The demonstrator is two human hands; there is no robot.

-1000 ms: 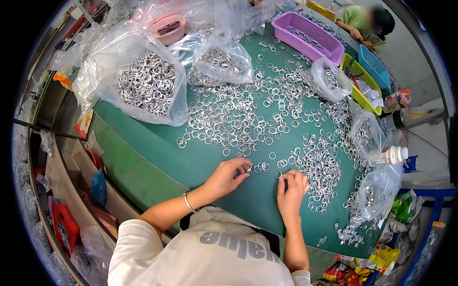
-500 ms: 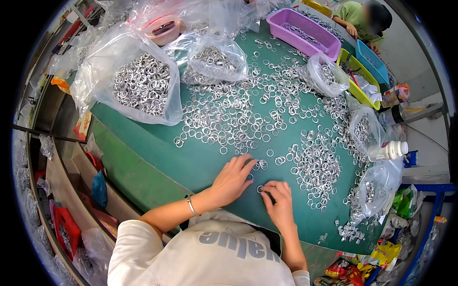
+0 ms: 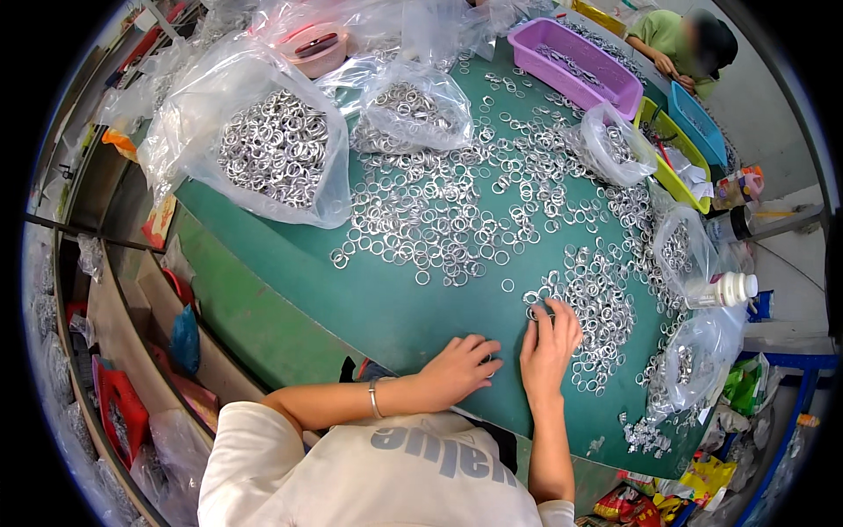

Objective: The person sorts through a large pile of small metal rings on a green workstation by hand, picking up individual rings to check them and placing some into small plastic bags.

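Over the near part of the green table, my left hand (image 3: 461, 371) is curled inward, with silver metal rings partly showing at its fingertips. Its fingers hide most of what they hold. To its right, my right hand (image 3: 551, 344) reaches the left edge of a ring pile (image 3: 601, 307). Thumb and fingers there are apart, and the fingertips touch loose rings (image 3: 532, 299). One single ring (image 3: 507, 285) lies a little to the left of them. A wider spread of rings (image 3: 430, 215) covers the middle of the table.
Clear plastic bags of rings (image 3: 274, 149) stand at the far left and along the right edge. A purple basket (image 3: 575, 70), a yellow-green basket (image 3: 672, 154) and a blue basket (image 3: 698, 123) line the far right. A white bottle (image 3: 724, 290) lies near a person in green (image 3: 663, 39).
My right hand has moved right and away from me to the ring pile. My left hand has drawn back toward me, its fingers curling. The whole view has shifted slightly.
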